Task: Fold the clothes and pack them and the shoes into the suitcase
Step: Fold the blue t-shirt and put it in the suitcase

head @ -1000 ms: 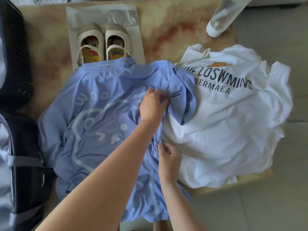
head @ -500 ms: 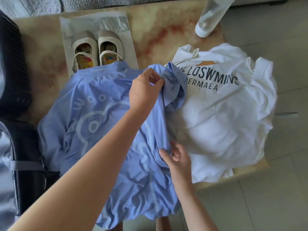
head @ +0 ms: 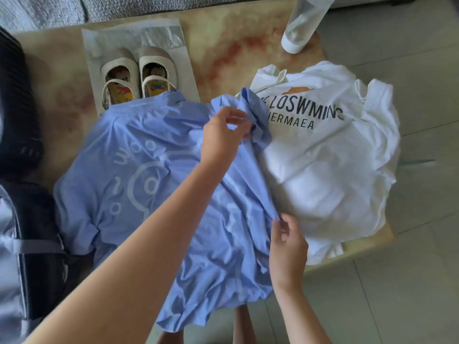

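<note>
Marbled surface (head: 236, 38), with the open suitcase (head: 27, 232) at left. The blue T-shirt (head: 149, 150) lies spread, its right edge overlapping the white T-shirt (head: 323, 170); the shoes (head: 139, 78) stand at its far edge. Risk: folding inward may drag the white shirt along or bunch the crease. Left grip (head: 221, 137) pinches the blue sleeve; right grip (head: 288, 247) pinches the side edge.

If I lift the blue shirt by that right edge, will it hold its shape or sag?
Likely floppy: the blue shirt lies in soft wrinkles and bunches where the left hand pinches its sleeve. Probably light: the right hand holds its side edge with fingertips alone. It may drag, since its hem hangs past the table edge.
</note>
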